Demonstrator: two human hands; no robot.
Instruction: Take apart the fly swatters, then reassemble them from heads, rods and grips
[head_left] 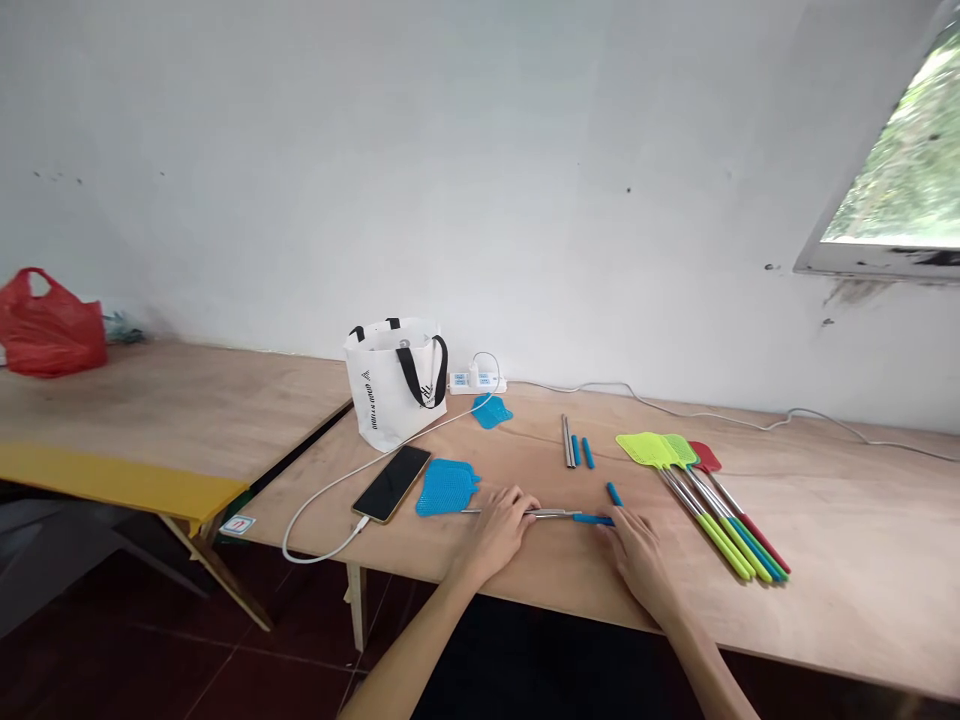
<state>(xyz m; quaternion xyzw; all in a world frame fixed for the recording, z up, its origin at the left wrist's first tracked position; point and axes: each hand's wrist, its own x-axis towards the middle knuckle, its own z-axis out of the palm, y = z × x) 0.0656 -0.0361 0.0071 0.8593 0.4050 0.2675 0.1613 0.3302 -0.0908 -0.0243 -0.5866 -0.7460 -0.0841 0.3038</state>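
Note:
My left hand (504, 525) is closed over slim metal rods (555, 513) lying near the table's front edge. To its left lies a blue fly swatter head (446, 488), close to the rod's tip. My right hand (634, 545) has its fingers closed on the end of a blue handle grip (591, 519), which lines up with the rods' right end. Whether grip and rods are joined, I cannot tell. Just beyond my right fingers is another blue grip (614, 494). Further back lie two loose blue grips (588, 453) beside metal rods (567, 440).
Fly swatters (724, 510) in yellow, green, blue and red lie fanned at right. A second blue swatter head (491, 411) lies near a power strip (457, 383). At left are a white bag (386, 390) and a phone (391, 485) on a charging cable (300, 555).

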